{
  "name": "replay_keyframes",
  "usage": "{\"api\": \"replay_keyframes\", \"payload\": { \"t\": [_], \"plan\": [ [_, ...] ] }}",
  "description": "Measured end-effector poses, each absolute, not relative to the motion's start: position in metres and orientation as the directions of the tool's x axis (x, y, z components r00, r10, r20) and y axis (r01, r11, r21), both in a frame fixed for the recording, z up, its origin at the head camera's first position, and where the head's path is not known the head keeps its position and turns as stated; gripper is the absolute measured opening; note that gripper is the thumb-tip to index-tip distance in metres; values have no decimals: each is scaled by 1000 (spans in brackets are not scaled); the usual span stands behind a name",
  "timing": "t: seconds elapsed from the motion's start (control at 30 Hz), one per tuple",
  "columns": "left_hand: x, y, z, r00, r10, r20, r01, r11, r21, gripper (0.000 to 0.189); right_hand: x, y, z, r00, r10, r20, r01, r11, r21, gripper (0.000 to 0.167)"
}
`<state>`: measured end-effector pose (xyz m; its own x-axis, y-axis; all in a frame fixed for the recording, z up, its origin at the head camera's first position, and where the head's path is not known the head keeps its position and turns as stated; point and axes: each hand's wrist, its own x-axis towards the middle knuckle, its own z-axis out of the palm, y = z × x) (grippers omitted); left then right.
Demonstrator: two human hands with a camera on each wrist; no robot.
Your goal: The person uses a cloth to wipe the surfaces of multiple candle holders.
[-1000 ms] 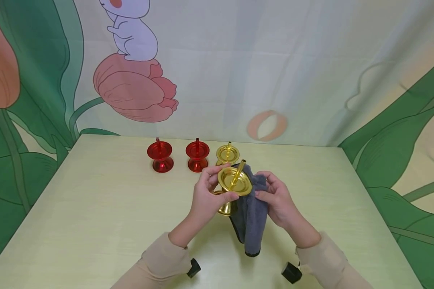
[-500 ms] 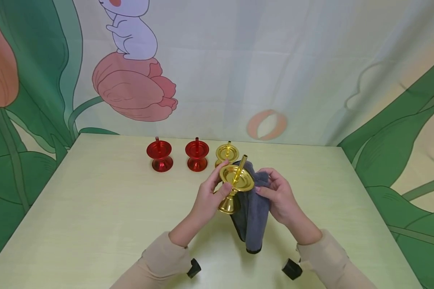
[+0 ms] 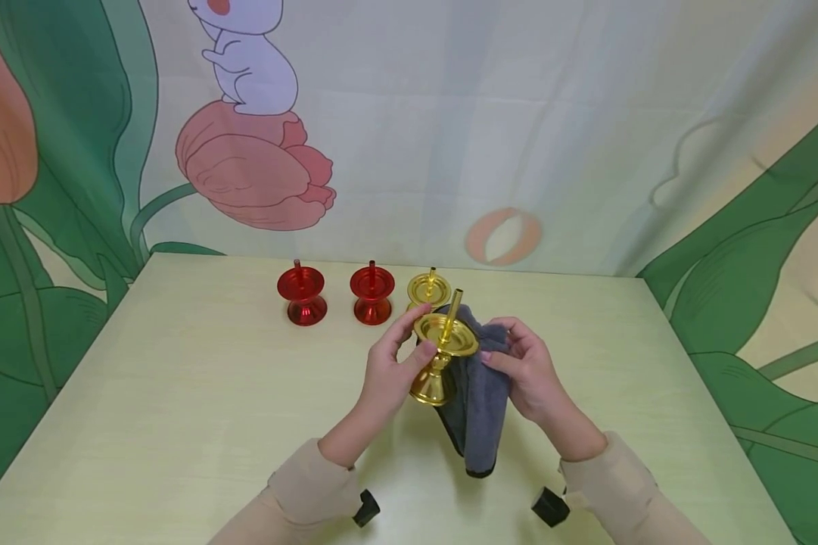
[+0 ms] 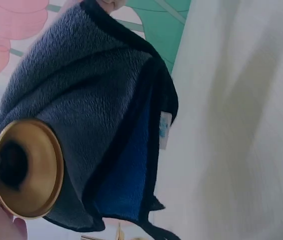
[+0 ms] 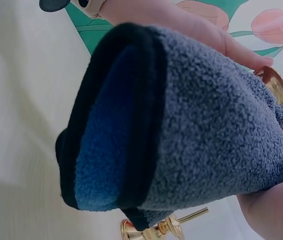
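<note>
My left hand (image 3: 391, 371) grips a shiny gold candle holder (image 3: 434, 378) by its dish, thumb on the near rim. A thin gold tube rises from the dish, and the holder hangs above the table with a slight tilt. In the left wrist view the hollow underside of its base (image 4: 44, 172) faces the camera. My right hand (image 3: 531, 375) pinches a folded grey cloth (image 3: 483, 409) against the right side of the dish. The cloth's blue inner face (image 5: 104, 145) and black edging show in the right wrist view. Some left fingers are hidden behind the dish.
Two red candle holders (image 3: 306, 310) (image 3: 372, 309) stand upright toward the back of the pale table (image 3: 197, 409). Just behind my left hand stands another gold candle holder (image 3: 418, 291), partly hidden. A printed curtain (image 3: 409, 151) hangs along the back edge.
The held candle holder has tipped more upright, and its base has come out from behind my left thumb. My left thumb has slid back along the rim. The cloth has shifted slightly right.
</note>
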<state>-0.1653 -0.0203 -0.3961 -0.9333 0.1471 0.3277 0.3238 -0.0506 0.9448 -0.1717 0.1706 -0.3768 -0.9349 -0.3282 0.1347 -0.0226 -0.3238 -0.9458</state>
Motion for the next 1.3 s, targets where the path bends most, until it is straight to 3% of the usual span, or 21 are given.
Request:
{"api": "replay_keyframes", "payload": {
  "t": [0.1,0.33,0.53,0.63,0.77,0.9,1.0,1.1,1.3],
  "plan": [
    [-162,-18,-394,-926,109,361,362,-13,932,59,-171,169,-377,-944,-301,136,-35,-317,-948,38],
    [-159,-17,-389,-941,141,307,308,-19,951,73,-169,168,-374,-940,-297,168,-77,-295,-952,37],
    [-165,-22,-389,-877,348,331,306,-127,944,79,-171,172,-376,-909,-366,199,-77,-324,-943,39],
    [-168,-25,-389,-844,410,346,335,-101,937,85,-172,175,-377,-897,-390,207,-69,-338,-938,40],
    [-169,-27,-391,-886,299,354,368,-11,930,84,-174,177,-378,-905,-377,195,-59,-342,-938,39],
    [-167,-24,-395,-905,162,392,407,65,911,68,-176,178,-378,-922,-349,170,-48,-334,-942,38],
    [-165,-22,-397,-887,152,436,454,113,884,60,-177,178,-378,-929,-336,157,-40,-329,-943,38],
    [-164,-20,-399,-871,166,463,485,137,864,67,-178,178,-379,-931,-334,148,-35,-322,-946,38],
    [-164,-19,-399,-893,166,419,440,123,889,70,-180,178,-382,-928,-346,135,-27,-300,-953,38]
  ]
}}
